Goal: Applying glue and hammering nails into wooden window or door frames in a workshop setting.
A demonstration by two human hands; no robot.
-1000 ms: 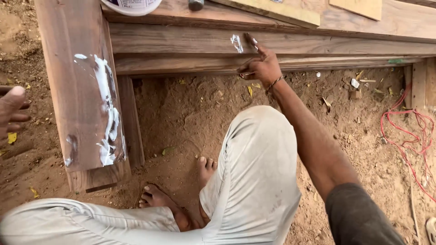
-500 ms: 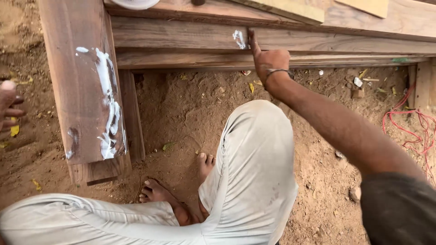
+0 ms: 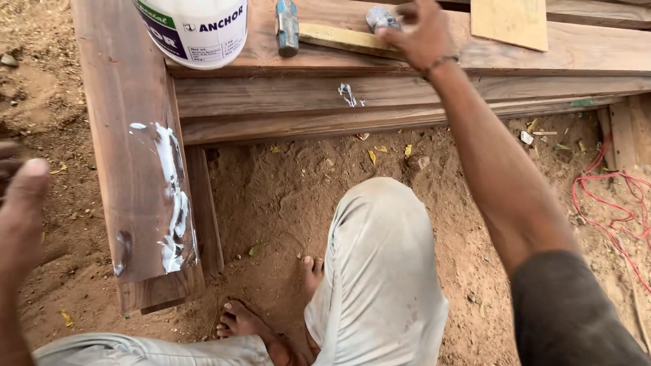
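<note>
The left hand hangs blurred over the sandy ground beside a glue-smeared plank, fingers loosely bent and holding nothing. Past the white glue tub and the hammer, the right hand reaches onto the stacked boards, its fingers curled on a grey crumpled wad.

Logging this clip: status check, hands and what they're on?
Right hand up on the planks, fingers on a small grey lump beside the hammer. Left hand empty, at frame edge over sand. White glue smear on plank edge; nothing blocking.
</note>
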